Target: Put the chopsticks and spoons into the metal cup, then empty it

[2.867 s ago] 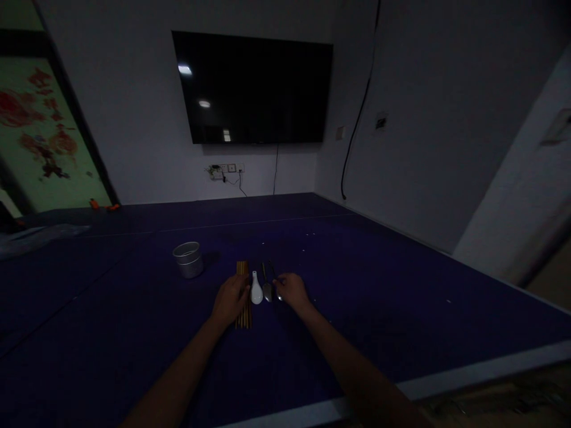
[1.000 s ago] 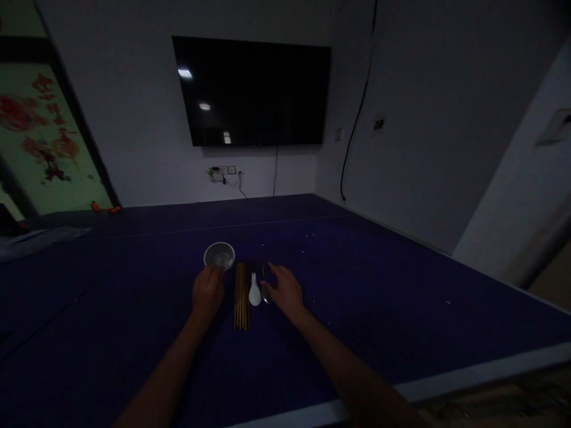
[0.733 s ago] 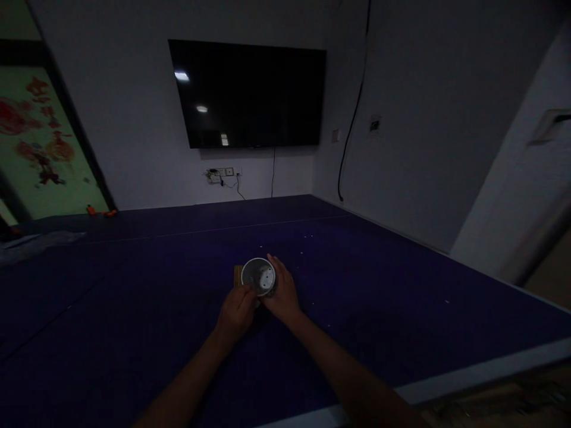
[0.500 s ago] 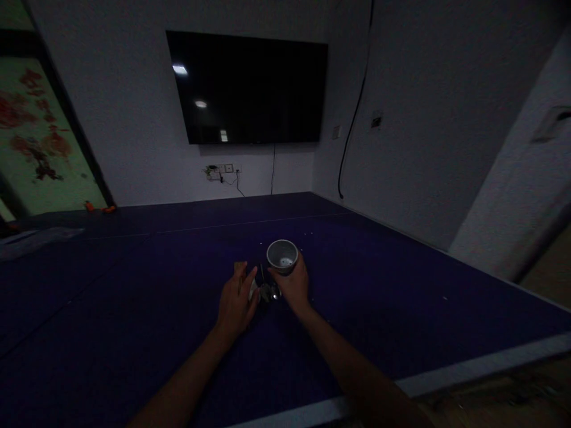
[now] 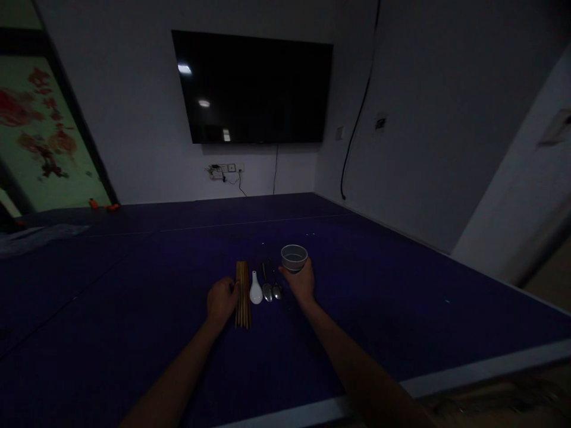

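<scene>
My right hand [image 5: 302, 284] is wrapped round a grey, round cup [image 5: 293, 259], which stands upright with its mouth up. To its left lie two metal spoons, the nearer one [image 5: 277, 292] and the other [image 5: 267, 292], bowls toward me. Beside them is a white soup spoon [image 5: 256, 293]. A bundle of wooden chopsticks [image 5: 243, 297] lies lengthwise left of that spoon. At the bundle's left edge, my left hand [image 5: 223, 302] is closed, with thumb and curled fingers against the chopsticks; some fingertips are hidden.
The dark blue surface [image 5: 147, 285] carries a few tiny white specks. A clear plastic sheet [image 5: 42, 236] and orange items [image 5: 111, 207] lie at the far left. Beyond the surface's back edge, a television [image 5: 256, 89] hangs on the wall, with sockets and cables [image 5: 225, 172] underneath.
My left hand has drawn left from over the chopsticks and white spoon, uncovering both, and its fingers have closed. My right hand has shifted the cup a little right, away from the metal spoons.
</scene>
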### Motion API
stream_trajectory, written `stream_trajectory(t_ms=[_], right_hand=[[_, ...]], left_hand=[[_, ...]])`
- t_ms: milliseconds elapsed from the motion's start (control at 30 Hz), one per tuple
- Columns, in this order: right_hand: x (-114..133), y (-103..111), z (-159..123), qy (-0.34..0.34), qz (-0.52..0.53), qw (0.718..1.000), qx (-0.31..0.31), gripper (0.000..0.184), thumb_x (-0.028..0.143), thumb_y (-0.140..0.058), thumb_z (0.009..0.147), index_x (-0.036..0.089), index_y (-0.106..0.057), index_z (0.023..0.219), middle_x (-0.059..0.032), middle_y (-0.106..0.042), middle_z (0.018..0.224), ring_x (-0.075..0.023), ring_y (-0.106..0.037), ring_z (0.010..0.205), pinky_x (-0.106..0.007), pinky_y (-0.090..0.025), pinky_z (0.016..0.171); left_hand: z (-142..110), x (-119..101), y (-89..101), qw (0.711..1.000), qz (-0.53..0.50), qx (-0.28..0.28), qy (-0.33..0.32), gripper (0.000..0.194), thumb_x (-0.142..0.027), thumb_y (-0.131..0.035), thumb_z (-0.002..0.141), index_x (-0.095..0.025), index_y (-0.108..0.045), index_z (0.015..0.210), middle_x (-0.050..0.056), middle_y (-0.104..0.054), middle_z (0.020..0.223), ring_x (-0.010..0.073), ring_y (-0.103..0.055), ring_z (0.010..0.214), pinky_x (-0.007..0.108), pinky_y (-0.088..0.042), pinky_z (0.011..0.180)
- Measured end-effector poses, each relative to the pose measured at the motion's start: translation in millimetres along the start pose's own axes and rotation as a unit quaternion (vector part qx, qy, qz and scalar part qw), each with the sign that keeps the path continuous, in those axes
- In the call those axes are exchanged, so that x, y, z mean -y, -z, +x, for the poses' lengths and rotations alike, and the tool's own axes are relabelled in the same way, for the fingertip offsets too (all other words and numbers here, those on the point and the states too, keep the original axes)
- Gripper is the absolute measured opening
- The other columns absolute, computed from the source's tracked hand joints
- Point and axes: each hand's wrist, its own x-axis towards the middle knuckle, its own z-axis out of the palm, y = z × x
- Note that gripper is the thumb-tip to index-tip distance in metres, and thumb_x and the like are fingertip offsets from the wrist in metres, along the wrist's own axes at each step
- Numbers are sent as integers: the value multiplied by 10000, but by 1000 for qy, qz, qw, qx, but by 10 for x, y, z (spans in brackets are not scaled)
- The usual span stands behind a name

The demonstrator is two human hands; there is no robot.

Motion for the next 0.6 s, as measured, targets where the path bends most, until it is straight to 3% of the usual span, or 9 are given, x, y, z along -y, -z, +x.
stream_trajectory(t_ms=[233, 400, 500, 600], right_hand=[[-15, -9, -9, -4, 33, 999, -1, 807, 470, -690, 590, 130, -384, 1254, -160, -534, 1207, -258, -507, 1107, -359, -383, 915], [23, 13, -34, 5, 19, 1000, 4, 999, 497, -685, 606, 82, -206, 1378, -208, -401, 1340, -269, -388, 1233, -366, -325, 984], [137, 96, -42, 24, -11, 999, -30, 1077, 510, -680, 618, 56, -105, 1407, -237, -319, 1384, -297, -313, 1276, -403, -289, 1009], [297, 220, -75, 84, -24, 992, -91, 958, 462, -625, 699, 90, -109, 1415, -207, -237, 1432, -296, -218, 1316, -449, -263, 1021]], left_hand=[[103, 43, -9, 998, -6, 9, 55, 358, -407, -357, 877, -171, -612, 794, 61, -662, 759, 158, -607, 695, 223, -314, 529], [162, 44, -19, 996, 3, 16, 87, 403, -424, -335, 881, -159, -632, 825, 95, -675, 801, 191, -624, 750, 237, -322, 536], [156, 45, -28, 996, 2, 20, 85, 386, -412, -348, 879, -159, -633, 823, 94, -679, 811, 187, -625, 760, 233, -323, 540], [133, 45, -35, 997, -3, 27, 68, 351, -400, -383, 865, -162, -631, 788, 77, -680, 793, 167, -619, 731, 222, -318, 537]])
